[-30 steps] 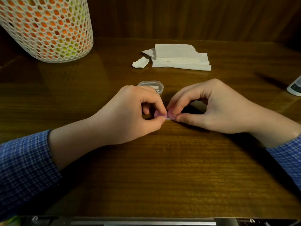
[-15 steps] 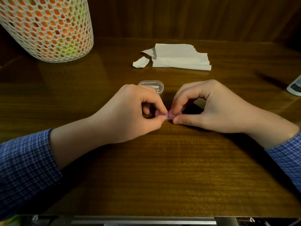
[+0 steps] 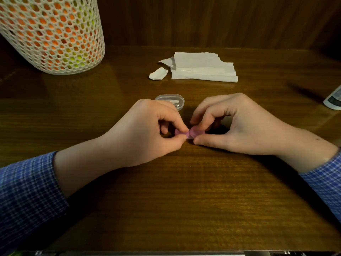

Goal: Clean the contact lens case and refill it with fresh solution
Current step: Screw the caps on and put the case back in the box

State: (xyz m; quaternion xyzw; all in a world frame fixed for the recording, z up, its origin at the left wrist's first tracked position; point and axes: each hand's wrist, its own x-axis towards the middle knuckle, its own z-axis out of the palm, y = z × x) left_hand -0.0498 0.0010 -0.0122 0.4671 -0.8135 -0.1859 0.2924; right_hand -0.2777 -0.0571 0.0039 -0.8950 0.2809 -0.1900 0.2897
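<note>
A small pink contact lens case (image 3: 190,133) with two round caps lies on the wooden table (image 3: 184,191), mostly hidden by my fingers. My left hand (image 3: 147,133) pinches its left cap between thumb and forefinger. My right hand (image 3: 234,126) pinches the right cap, thumb in front and forefinger on top. Just behind my left hand lies a small clear plastic box (image 3: 170,100), partly covered by my knuckles.
Folded white tissue (image 3: 203,68) and a torn scrap (image 3: 158,73) lie further back. A white mesh basket (image 3: 49,32) with orange and yellow things inside stands at the back left. A white bottle-like object (image 3: 334,100) pokes in at the right edge.
My right fingers have shifted slightly on the right cap, and more of the pink cap shows now. The left hand has hardly moved.
</note>
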